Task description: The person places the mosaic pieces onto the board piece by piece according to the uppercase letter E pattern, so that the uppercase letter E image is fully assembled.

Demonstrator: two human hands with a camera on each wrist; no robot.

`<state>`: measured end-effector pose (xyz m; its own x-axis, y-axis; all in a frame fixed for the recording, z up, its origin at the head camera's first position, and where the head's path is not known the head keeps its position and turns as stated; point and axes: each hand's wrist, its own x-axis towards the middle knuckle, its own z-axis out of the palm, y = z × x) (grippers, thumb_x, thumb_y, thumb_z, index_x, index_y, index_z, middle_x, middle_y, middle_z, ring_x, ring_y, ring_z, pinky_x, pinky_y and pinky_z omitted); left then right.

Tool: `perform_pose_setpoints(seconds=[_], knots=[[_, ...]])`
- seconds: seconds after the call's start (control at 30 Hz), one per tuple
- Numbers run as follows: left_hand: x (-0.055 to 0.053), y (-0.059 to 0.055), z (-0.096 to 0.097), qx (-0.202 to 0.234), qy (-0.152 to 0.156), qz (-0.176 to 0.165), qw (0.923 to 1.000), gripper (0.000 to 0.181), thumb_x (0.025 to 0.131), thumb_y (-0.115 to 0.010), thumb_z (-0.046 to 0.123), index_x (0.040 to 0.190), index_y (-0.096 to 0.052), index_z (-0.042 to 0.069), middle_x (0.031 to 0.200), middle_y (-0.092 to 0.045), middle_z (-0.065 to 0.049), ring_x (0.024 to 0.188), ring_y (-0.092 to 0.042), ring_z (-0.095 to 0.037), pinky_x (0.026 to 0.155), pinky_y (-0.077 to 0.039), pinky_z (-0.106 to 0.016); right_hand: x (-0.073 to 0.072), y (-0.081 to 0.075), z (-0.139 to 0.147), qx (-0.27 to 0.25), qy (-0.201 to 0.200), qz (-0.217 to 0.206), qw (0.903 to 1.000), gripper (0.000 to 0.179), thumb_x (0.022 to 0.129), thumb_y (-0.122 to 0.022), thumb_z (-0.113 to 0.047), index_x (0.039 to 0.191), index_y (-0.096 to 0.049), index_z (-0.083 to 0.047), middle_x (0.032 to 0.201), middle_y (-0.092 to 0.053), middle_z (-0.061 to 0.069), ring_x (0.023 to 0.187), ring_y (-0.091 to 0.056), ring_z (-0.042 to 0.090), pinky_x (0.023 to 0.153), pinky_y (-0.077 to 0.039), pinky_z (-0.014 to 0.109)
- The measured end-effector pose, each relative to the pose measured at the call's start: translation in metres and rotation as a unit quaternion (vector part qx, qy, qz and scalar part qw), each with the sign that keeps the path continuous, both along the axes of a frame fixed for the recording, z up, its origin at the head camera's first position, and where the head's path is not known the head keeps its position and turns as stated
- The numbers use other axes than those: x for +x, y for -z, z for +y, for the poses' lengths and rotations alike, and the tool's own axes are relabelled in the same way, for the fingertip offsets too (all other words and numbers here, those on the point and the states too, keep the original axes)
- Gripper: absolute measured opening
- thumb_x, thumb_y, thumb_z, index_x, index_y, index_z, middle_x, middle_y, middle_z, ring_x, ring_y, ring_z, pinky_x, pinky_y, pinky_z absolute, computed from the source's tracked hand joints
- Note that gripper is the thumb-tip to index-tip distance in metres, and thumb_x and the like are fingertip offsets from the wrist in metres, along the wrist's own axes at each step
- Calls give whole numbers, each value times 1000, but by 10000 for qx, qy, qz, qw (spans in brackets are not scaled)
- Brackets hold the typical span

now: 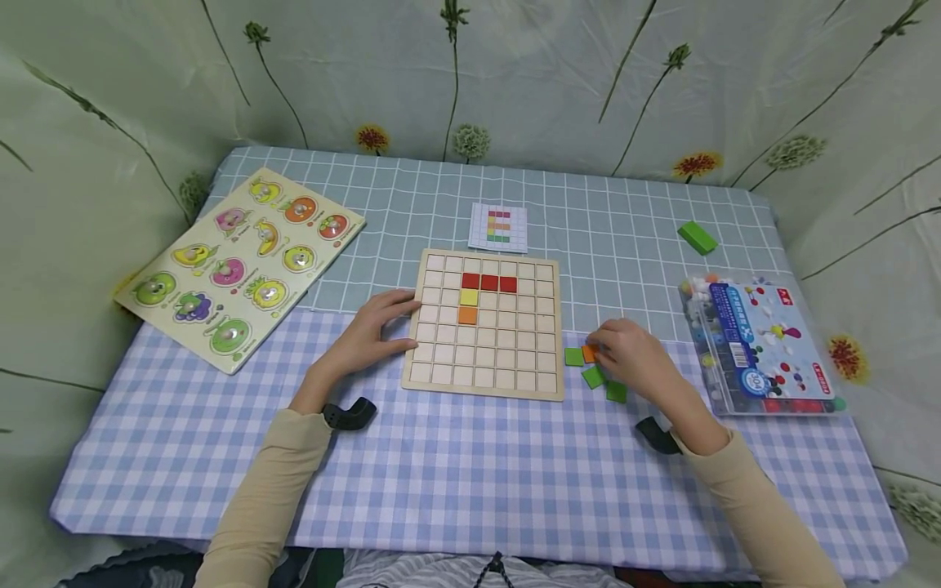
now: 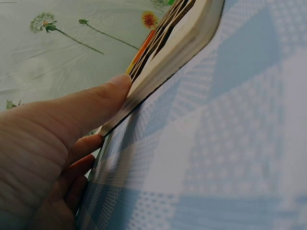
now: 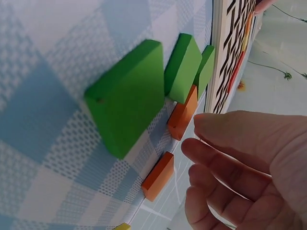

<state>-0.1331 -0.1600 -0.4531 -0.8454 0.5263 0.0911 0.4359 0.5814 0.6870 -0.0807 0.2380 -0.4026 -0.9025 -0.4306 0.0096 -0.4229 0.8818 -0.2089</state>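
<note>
My left hand (image 1: 371,331) lies at the left edge of a square wooden grid board (image 1: 485,377), fingers extended. In the left wrist view its thumb (image 2: 112,93) presses on the board's side. On the board sit a row of three red tiles (image 1: 488,282), then a yellow tile (image 1: 469,297) and an orange tile (image 1: 467,315) below the left one. To the right of the board, my right hand (image 1: 632,355) hovers over loose green tiles (image 1: 573,357) and an orange tile (image 1: 589,354). Its thumb and forefinger stand slightly apart beside that orange tile (image 3: 184,114); another orange tile (image 3: 158,177) lies nearby.
A pattern card (image 1: 498,245) lies behind the board. The fruit puzzle board (image 1: 290,286) is at the left; a clear plastic box (image 1: 764,343) of coloured pieces is at the right, with a green block (image 1: 697,238) behind it. Checked cloth (image 1: 470,482) covers the table.
</note>
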Motion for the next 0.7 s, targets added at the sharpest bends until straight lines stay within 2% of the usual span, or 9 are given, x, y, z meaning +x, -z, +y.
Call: perform_pose_setpoints(seconds=[0.3,0.5,0.7], knots=[[-1,0,0,-4,-4,-8,10000,63,78,-75,21,134,-51,4,143,-43,-17,137,-33,-35,113,-24,-52,2,1,3,27,-126,-189,9997,18,78,-71,-1,96,-71,3,94,-68,16,88,-63,29,77,-55,41],[0,1,0,27,14,15,10000,63,78,-76,20,134,-51,4,143,-43,-17,136,-33,-35,112,-25,-53,-2,2,2,73,51,-319,9995,16,78,-71,-5,93,-72,1,88,-67,13,79,-61,24,70,-54,38],[0,2,-1,57,32,48,10000,62,78,-76,20,134,-51,4,143,-43,-17,136,-33,-35,112,-25,-53,-9,-6,0,127,123,-185,9997,17,77,-71,-7,93,-72,1,87,-68,13,73,-58,21,64,-52,36]])
